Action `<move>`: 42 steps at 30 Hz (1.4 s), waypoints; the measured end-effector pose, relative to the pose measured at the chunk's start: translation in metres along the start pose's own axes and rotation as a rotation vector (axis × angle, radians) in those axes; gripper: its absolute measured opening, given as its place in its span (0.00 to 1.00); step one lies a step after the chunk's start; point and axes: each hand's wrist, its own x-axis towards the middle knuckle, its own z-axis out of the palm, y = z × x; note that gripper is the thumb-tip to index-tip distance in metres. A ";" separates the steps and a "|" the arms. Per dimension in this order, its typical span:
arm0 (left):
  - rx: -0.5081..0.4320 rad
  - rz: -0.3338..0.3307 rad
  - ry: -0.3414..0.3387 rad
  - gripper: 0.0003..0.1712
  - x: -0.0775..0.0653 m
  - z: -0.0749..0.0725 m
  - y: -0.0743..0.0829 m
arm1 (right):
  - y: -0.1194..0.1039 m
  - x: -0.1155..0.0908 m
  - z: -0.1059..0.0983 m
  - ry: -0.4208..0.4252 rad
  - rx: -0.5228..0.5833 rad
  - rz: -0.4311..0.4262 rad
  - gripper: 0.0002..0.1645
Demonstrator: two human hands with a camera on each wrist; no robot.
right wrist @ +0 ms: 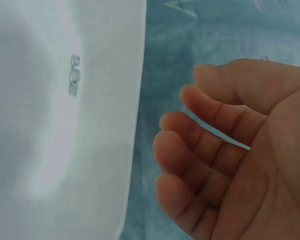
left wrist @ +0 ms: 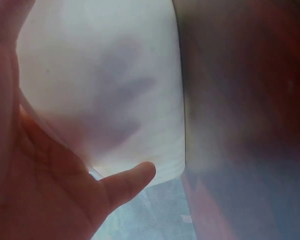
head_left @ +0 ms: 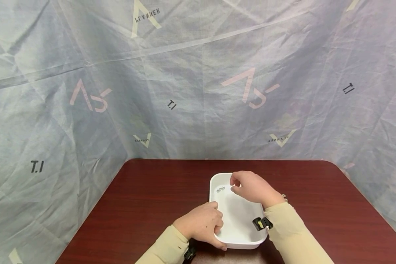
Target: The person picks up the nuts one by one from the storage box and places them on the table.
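Note:
A white rectangular tray [head_left: 239, 220] with rounded corners lies under both hands in the head view. My left hand [head_left: 202, 222] grips its near left side, fingers over the rim and thumb at the outer wall. In the left wrist view, finger shadows show through that pale wall, close to the thumb [left wrist: 127, 182]. Small clear, glass-like pieces [head_left: 220, 189] sit together near the tray's far left corner; the right wrist view shows these clear pieces [right wrist: 74, 75] in a short row. Over the tray's far right part hovers my right hand [head_left: 250, 186], its fingers loosely curled with nothing between them.
The dark red-brown table [head_left: 151, 198] extends on both sides of the tray. Behind it hangs a grey printed cloth [head_left: 198, 80], which also covers the sides. A black wrist strap [head_left: 262, 223] on the right sleeve overlaps the tray's right rim in the head view.

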 end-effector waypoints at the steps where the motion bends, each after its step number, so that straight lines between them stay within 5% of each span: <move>1: 0.003 0.002 0.004 0.31 0.000 0.000 0.000 | -0.001 0.002 0.002 -0.007 0.008 0.003 0.05; 16: 0.017 0.002 0.030 0.31 0.001 -0.001 0.001 | 0.004 0.018 0.028 -0.064 -0.013 -0.020 0.10; 26: 0.033 0.003 0.026 0.31 0.002 -0.003 0.002 | 0.010 0.030 0.038 -0.133 -0.011 0.088 0.19; 42: 0.039 0.004 0.023 0.32 0.000 -0.001 0.002 | 0.014 0.032 0.055 -0.199 -0.143 0.041 0.25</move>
